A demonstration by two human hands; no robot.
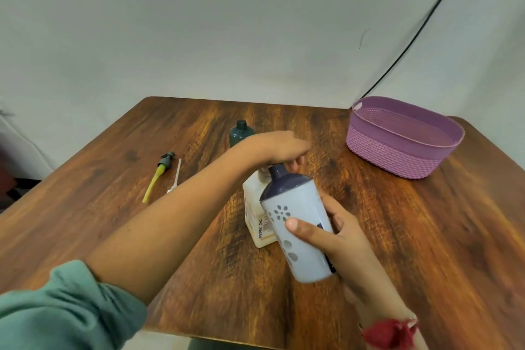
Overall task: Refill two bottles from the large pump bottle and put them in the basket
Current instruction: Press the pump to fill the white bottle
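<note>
The right hand point(341, 233) wraps thumb and fingers round a pale blue flower-patterned bottle point(295, 202), tilting its dark neck toward the top of the large pump bottle point(255, 213), apparently so the spout can feed straight into the opening. The left hand point(281, 148) reaches across and arches over that top with its fingers bent down; the pump head is hidden beneath, so whether it presses or grips cannot be told. The large bottle stands on the tabletop point(397, 236), just behind the held one. Further back a dark green bottle point(241, 133) stands uncapped, likely awaiting its fill. Two removed pump tubes point(159, 173) lie aside at the left. The purple basket point(397, 156) sits well apart at the far right, nothing visible inside.
</note>
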